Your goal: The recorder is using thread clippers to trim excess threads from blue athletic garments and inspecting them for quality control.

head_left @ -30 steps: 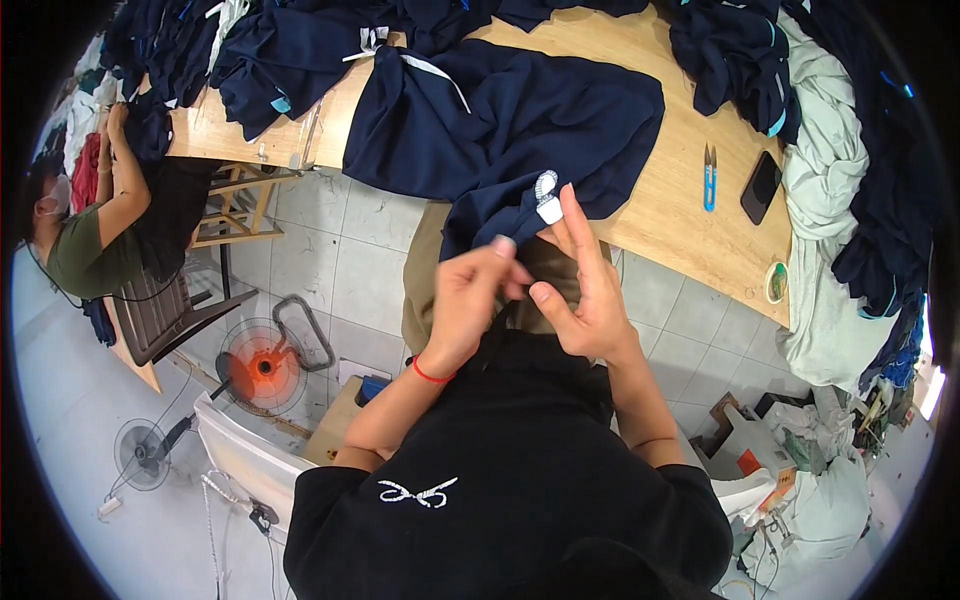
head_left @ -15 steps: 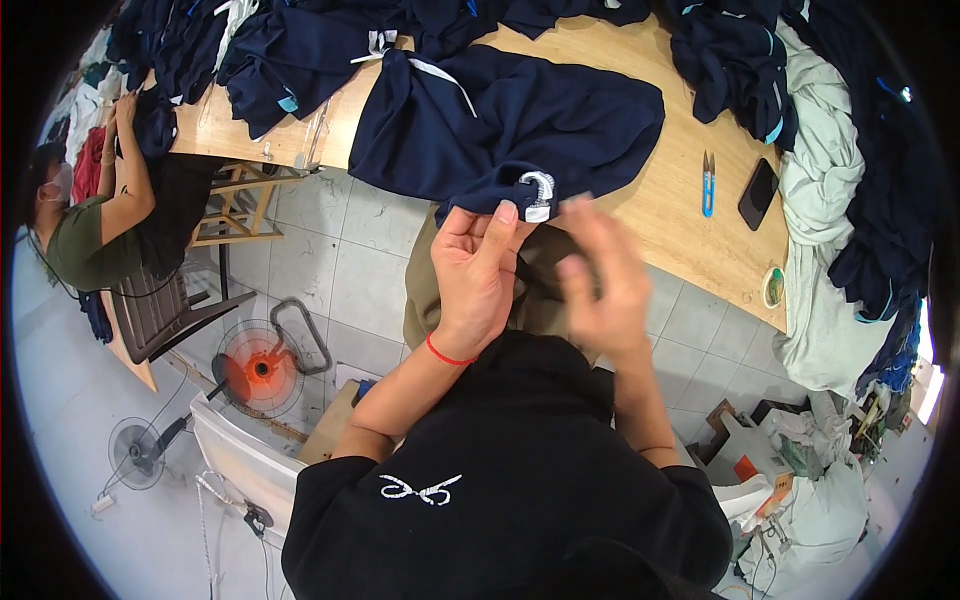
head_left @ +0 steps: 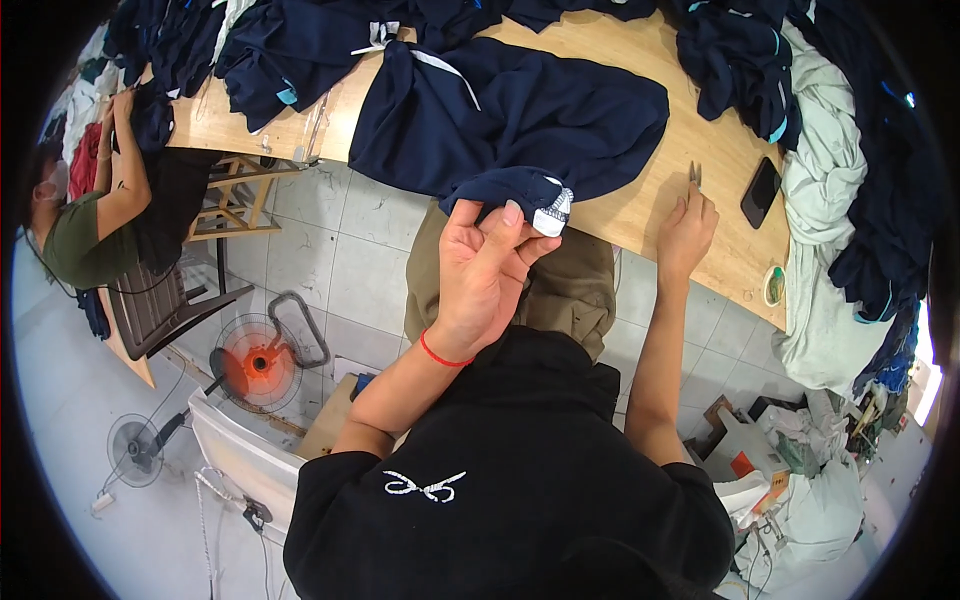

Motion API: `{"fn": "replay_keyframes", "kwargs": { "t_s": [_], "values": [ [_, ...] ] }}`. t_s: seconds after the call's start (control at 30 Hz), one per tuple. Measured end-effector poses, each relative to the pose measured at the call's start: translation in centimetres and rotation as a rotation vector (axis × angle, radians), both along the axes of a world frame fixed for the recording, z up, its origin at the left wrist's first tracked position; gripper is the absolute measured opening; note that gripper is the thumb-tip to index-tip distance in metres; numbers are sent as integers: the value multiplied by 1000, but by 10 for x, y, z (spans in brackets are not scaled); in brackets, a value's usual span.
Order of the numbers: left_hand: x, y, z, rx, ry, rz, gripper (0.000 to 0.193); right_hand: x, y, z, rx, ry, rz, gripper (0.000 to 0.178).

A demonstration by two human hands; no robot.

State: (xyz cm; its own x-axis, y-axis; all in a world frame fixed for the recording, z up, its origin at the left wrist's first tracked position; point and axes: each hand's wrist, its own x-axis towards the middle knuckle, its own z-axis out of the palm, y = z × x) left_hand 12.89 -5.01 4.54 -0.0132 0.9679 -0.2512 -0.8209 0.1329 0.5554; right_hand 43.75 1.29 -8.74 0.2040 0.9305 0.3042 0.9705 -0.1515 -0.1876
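A navy garment (head_left: 590,110) lies on the wooden table, and one end of it hangs over the front edge. My left hand (head_left: 485,260) pinches that end between thumb and fingers. A white patch or label (head_left: 553,213) with dark stitching sticks out beside the fingertips. To the right, my right hand (head_left: 687,235) is closed around a small pair of thread snips (head_left: 695,174) on the tabletop. Only their metal blades show past the fingers; the handle is hidden in the hand.
Right of the snips lie a black phone (head_left: 761,193) and a small round container (head_left: 773,286). Pale green cloth (head_left: 820,170) and navy garments (head_left: 735,75) are heaped at the table's right. At left, a person (head_left: 110,215) handles cloth near a fan (head_left: 255,362).
My right hand has left the garment's end, moved right and closed on the snips. My left hand still pinches the cloth, which has turned so the white patch faces differently.
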Motion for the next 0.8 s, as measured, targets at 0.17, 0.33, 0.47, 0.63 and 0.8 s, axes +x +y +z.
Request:
{"fn": "replay_keyframes", "kwargs": {
  "t_s": [0.17, 0.33, 0.47, 0.63, 0.8],
  "values": [
    [1, -2, 1, 4, -109, -46, 28, -2, -7, -1, 48, -73, 15, 31],
    [5, -5, -4, 16, -71, -24, 28, -10, -17, 25, 53, 287, -20, 34],
    [6, -6, -2, 3, 97, -5, 34, -41, -33, 82, -201, 1393, 81, 40],
    [13, -8, 2, 18, 204, 14, 39, -101, -53, 161, -385, 1491, 419, 40],
    [10, -10, 6, 52, 263, -13, 38, -124, -64, 171, -223, 1195, 471, 41]
  ]
}}
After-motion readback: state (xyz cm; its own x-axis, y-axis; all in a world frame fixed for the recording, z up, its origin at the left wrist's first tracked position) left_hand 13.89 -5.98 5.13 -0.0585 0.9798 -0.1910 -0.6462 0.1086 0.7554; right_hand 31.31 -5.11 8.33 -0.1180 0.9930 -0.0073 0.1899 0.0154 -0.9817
